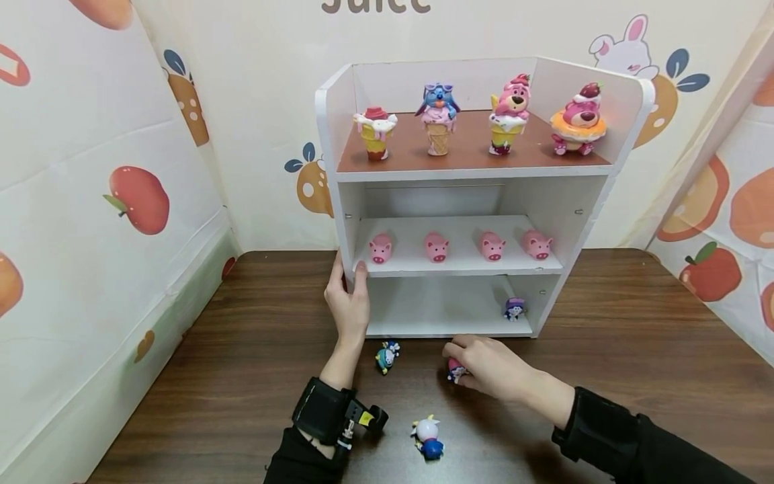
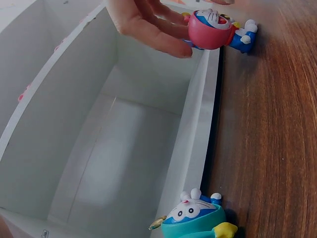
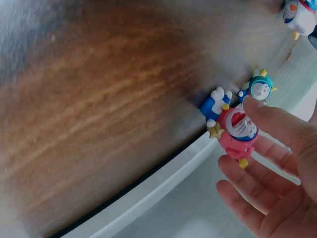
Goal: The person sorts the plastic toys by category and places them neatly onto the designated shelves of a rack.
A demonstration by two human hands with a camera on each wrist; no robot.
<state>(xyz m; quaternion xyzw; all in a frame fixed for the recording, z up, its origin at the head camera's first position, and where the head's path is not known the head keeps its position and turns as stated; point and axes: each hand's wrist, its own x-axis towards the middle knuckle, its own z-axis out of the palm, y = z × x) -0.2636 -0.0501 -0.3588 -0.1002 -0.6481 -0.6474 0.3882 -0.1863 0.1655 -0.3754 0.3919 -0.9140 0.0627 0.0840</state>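
Observation:
My right hand (image 1: pixel 486 363) pinches a small cat figurine in a pink hood (image 3: pixel 237 131) between thumb and fingers, in front of the shelf's bottom edge. The figurine's blue-and-white lower body points away from the palm in the right wrist view. My left hand (image 1: pixel 351 302) holds the front edge of the white shelf's left side panel (image 1: pixel 338 195), thumb on the inner side and fingers outside. On the table between the hands lies a figurine in a teal hood (image 1: pixel 387 356). Nearer to me lies a white-and-blue figurine (image 1: pixel 428 437). A purple-capped figurine (image 1: pixel 514 308) stands at the bottom shelf's right end.
Several pink pig figures (image 1: pixel 437 247) stand in a row on the middle shelf. Ice-cream-style figures (image 1: pixel 439 121) line the brown top shelf. The unit stands on a dark wooden table (image 1: pixel 254 376), with fruit-printed sheets (image 1: pixel 260 101) behind and at both sides.

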